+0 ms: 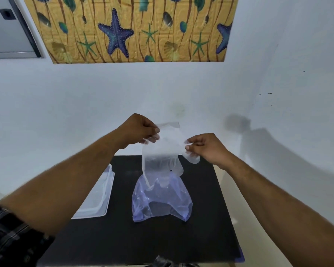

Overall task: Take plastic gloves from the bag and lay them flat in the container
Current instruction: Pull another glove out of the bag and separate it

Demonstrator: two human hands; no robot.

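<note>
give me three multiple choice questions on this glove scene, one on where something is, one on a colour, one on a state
1. Where does the clear plastic container sit compared with the plastic bag?
A. to its left, on the table
B. to its right, on the table
C. on top of it

2. What colour is the table top?
A. white
B. black
C. yellow

3. How is the thin clear plastic glove held?
A. lying flat in the container
C. tucked fully inside the bag
B. pinched between both hands in the air above the bag

Answers:
1 A: the container lies at the table's left edge, partly behind the left arm, with the bluish bag near the middle.
2 B: the surface under bag and container is black.
3 B: the left hand and right hand each pinch an upper edge, and the glove hangs down.
</note>
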